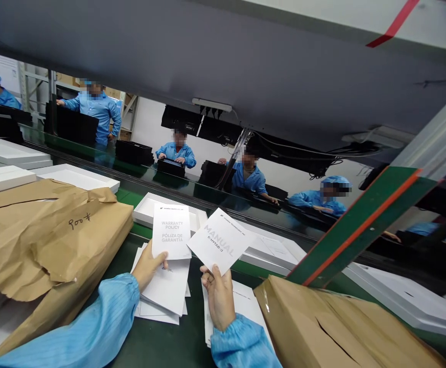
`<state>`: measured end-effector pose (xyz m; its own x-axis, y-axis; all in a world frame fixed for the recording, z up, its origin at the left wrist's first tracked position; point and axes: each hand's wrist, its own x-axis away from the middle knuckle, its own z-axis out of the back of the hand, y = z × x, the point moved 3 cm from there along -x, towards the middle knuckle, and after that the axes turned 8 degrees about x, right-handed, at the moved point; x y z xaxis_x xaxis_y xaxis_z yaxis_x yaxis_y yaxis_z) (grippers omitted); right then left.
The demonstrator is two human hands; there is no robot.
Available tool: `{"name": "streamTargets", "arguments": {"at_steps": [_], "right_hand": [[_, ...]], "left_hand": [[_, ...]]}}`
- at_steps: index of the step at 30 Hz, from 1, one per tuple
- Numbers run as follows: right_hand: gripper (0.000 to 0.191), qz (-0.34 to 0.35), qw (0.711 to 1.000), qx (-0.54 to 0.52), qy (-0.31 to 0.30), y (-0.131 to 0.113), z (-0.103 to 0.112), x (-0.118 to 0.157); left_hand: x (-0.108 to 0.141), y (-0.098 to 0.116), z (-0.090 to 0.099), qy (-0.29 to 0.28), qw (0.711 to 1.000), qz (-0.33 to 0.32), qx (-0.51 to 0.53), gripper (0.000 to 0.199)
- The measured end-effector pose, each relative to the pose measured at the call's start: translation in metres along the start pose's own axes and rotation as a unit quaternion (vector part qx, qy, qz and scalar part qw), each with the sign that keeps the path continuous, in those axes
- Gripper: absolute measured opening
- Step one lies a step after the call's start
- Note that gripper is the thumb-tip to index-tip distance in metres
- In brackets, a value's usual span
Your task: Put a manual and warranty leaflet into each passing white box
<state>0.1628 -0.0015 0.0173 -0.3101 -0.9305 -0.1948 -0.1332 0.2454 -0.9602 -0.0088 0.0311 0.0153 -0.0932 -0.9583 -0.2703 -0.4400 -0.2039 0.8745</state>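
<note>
My left hand [149,268] is closed on a white warranty policy booklet [171,232], its thumb across the lower right corner. In my right hand [220,296], a square white manual [223,240] is pinched by its bottom corner and tilted. The two papers are held up side by side, close together. Below the left hand lies a loose stack of white booklets [169,291] on the green work surface [126,327]. Another stack of white printed papers [248,301] is under the right hand, partly hidden by it and the sleeve.
Torn brown paper packages stand at left [103,225] and right [307,317]. White box trays [146,209] line the conveyor behind. A green post with an orange stripe [360,225] slants across the right, and a grey shelf [207,61] hangs overhead. Several people in blue work across the line.
</note>
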Motion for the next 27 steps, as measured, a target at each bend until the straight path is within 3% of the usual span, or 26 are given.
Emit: {"name": "streamTargets", "arguments": {"at_steps": [7, 12, 14, 19, 22, 27], "right_hand": [[0.028, 0.009, 1.0, -0.004, -0.03, 0.003, -0.002, -0.001], [0.033, -0.051, 0.988, 0.04, -0.142, 0.019, -0.01, 0.003], [0.037, -0.068, 0.984, 0.045, -0.159, 0.023, -0.012, 0.005], [0.037, -0.058, 0.99, 0.041, -0.118, 0.022, -0.01, 0.006], [0.038, -0.044, 0.994, 0.02, -0.1, 0.019, -0.008, 0.005], [0.033, 0.003, 0.999, -0.026, -0.031, 0.015, 0.001, 0.001]], "left_hand": [[0.0, 0.002, -0.001, 0.008, 1.0, 0.006, -0.004, 0.025], [0.002, -0.002, 0.0, 0.034, 0.999, 0.029, 0.016, 0.037], [0.003, -0.006, 0.001, 0.051, 0.998, 0.044, 0.016, 0.038], [0.003, -0.006, 0.002, 0.046, 0.997, 0.04, -0.054, 0.035], [0.0, 0.004, 0.008, 0.071, 0.992, 0.017, -0.107, 0.035], [-0.03, 0.018, 0.018, 0.12, 0.987, -0.001, -0.11, 0.023]]}}
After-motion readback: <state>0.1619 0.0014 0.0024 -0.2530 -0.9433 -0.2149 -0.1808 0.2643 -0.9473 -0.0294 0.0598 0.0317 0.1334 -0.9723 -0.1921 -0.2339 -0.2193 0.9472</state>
